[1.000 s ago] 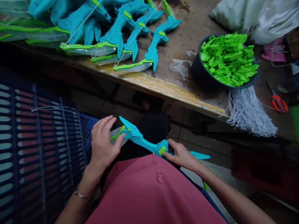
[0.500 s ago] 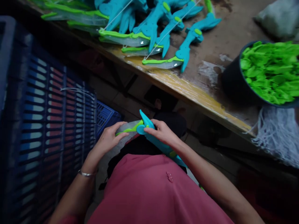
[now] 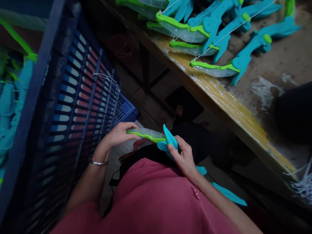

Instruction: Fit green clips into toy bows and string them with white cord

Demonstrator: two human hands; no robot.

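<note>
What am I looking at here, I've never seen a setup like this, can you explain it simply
There's no machine: these are a person's bare hands, seen by a camera worn on the head. The left hand pinches the clear and green arm of a turquoise plastic piece; the right hand grips the piece near where that arm joins. Similar pieces lie on the table, with a dark container at the right edge. More turquoise parts sit inside the blue crate on the left.
</note>
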